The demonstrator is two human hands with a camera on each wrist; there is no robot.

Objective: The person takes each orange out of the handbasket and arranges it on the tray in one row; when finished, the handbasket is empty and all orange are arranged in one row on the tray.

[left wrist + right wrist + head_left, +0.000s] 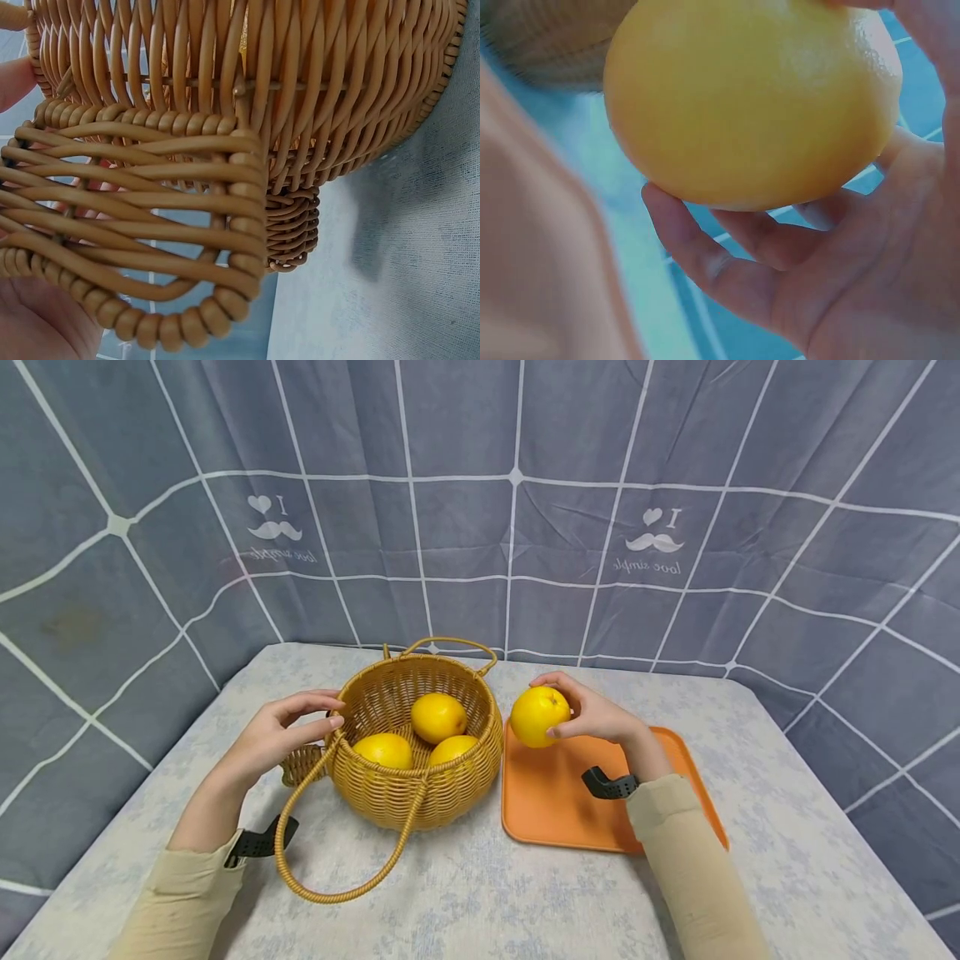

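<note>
Over far left corner of tray point(555, 806), my right hand point(597, 714) grips fruit point(536, 718), thumb and fingers curved round sides. Left hand point(272, 735) touches basket point(375, 793) rim; I can't tell whether pinching. Light, even hold should suit fruit.

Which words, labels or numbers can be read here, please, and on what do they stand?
"I", heart, moustache, "love simple": left print on the curtain, mirror-reversed.
"I", heart, moustache, "love simple": right print on it, likewise reversed.
No readable text on the held fruit, basket or tray.
</note>
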